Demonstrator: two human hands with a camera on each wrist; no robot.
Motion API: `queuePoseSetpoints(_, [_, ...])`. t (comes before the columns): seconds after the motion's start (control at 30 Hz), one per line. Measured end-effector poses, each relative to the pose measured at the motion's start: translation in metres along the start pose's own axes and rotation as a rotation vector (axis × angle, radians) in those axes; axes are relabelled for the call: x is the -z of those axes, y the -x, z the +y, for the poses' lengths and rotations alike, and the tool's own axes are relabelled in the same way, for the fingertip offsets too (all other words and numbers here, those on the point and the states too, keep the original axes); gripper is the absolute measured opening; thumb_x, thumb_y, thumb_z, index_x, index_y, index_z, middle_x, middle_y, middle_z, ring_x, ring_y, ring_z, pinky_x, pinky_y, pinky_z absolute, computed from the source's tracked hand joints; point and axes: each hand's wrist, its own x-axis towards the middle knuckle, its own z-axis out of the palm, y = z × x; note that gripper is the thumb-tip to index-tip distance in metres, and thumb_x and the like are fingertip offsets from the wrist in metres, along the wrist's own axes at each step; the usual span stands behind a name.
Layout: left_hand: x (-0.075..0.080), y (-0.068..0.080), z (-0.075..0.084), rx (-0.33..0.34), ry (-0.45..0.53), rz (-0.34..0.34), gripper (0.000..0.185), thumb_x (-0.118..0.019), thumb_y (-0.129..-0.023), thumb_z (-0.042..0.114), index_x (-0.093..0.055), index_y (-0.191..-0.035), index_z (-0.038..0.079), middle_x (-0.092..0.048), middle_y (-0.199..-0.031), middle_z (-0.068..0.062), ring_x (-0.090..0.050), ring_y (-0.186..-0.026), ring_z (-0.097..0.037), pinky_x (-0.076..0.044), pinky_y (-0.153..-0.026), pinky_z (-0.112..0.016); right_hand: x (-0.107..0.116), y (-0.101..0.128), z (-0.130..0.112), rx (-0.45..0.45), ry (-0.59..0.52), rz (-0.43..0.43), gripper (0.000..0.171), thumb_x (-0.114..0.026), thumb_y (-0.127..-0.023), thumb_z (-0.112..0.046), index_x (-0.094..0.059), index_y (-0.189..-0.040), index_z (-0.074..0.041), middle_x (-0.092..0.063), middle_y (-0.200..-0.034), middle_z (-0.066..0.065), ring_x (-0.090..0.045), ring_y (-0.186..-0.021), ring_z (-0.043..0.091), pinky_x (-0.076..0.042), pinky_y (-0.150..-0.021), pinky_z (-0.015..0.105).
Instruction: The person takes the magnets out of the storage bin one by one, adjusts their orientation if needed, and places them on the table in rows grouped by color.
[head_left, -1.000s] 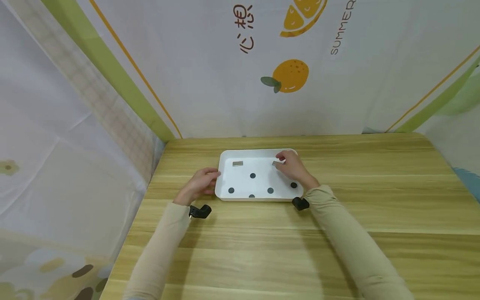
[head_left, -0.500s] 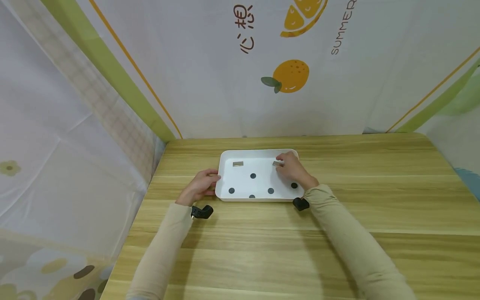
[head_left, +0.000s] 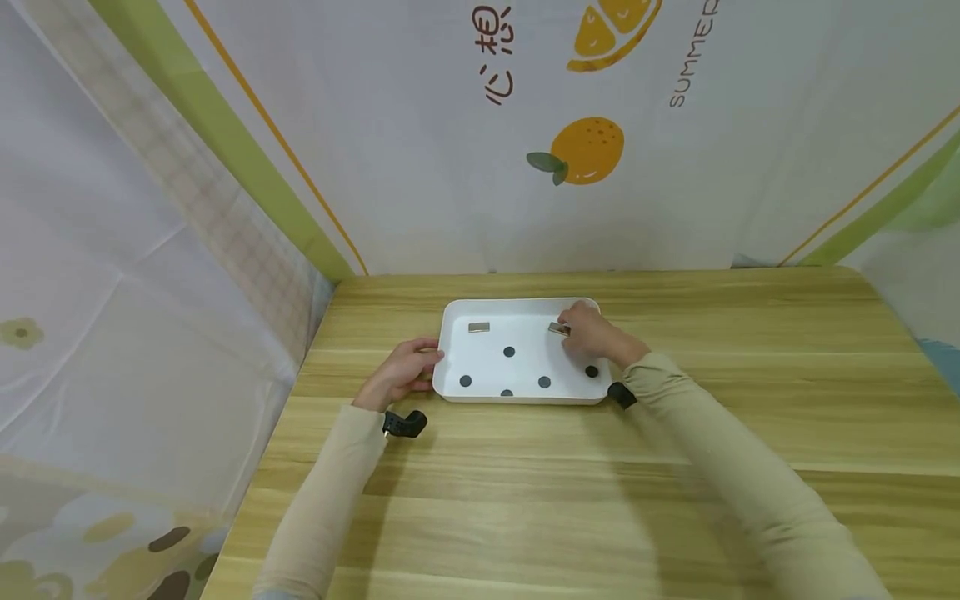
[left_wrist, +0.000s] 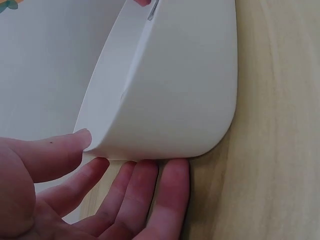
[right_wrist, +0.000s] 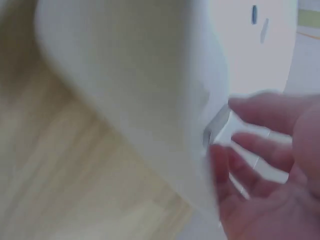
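A shallow white tray point(head_left: 491, 364) lies on the wooden table. My left hand point(head_left: 405, 367) holds its left end. In the left wrist view the thumb point(left_wrist: 80, 141) is at the rim and the fingertips point(left_wrist: 176, 167) touch the outer wall. Over the right part of the tray my right hand point(head_left: 594, 331) reaches down, thumb and fingers spread around the right end of a small shiny rectangular block point(head_left: 556, 328). In the right wrist view this block point(right_wrist: 218, 122) is near the thumb and fingertips; blur hides whether they touch. A second, similar block point(head_left: 478, 327) lies at the tray's back left.
Several dark round discs are spread in the tray, among them a disc point(head_left: 509, 352) in the middle and a disc point(head_left: 592, 372) near the right hand. Black wrist mounts point(head_left: 406, 423) sit on both wrists. Behind the wooden table point(head_left: 510, 500) hangs a printed curtain point(head_left: 420, 167).
My right hand and forearm have moved slightly right, uncovering more of the right block, which keeps its place in the tray. The left hand stays at the tray's end.
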Motion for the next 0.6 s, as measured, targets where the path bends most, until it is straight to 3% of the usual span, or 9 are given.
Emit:
queuePoseSetpoints(0.17, [-0.001,0.000,0.001,0.006,0.019,0.002,0.047,-0.048,-0.101,0.013,-0.036,-0.145,0.003,-0.055,-0.129,-0.022,-0.062,-0.090,-0.015,-0.055,-0.071,-0.031,0.008,0.002,0.002,0.038,0.083,-0.043,0.023,-0.062,-0.088,-0.005,-0.064,-0.108,0.005,-0.058,-0.112,0.021,-0.051,-0.102,0.032,-0.043,-0.091,0.044])
queuePoseSetpoints(0.4, [0.000,-0.002,-0.002,0.005,0.021,0.006,0.047,-0.048,-0.101,0.013,-0.035,-0.145,0.002,-0.052,-0.133,-0.022,-0.062,-0.093,-0.016,-0.055,-0.072,-0.032,0.011,0.005,0.005,0.023,0.229,-0.051,0.028,-0.061,-0.093,-0.016,-0.064,-0.119,-0.007,-0.055,-0.127,0.017,-0.046,-0.117,0.037,-0.032,-0.103,0.058])
queuePoseSetpoints(0.6, [-0.001,0.000,-0.003,0.018,0.011,0.033,0.045,-0.050,-0.101,0.015,-0.039,-0.144,0.005,-0.055,-0.131,-0.021,-0.063,-0.096,-0.020,-0.055,-0.073,-0.033,0.007,-0.002,0.009,0.026,0.287,-0.055,0.029,-0.062,-0.094,-0.024,-0.063,-0.119,-0.011,-0.057,-0.123,0.013,-0.047,-0.116,0.034,-0.031,-0.103,0.057])
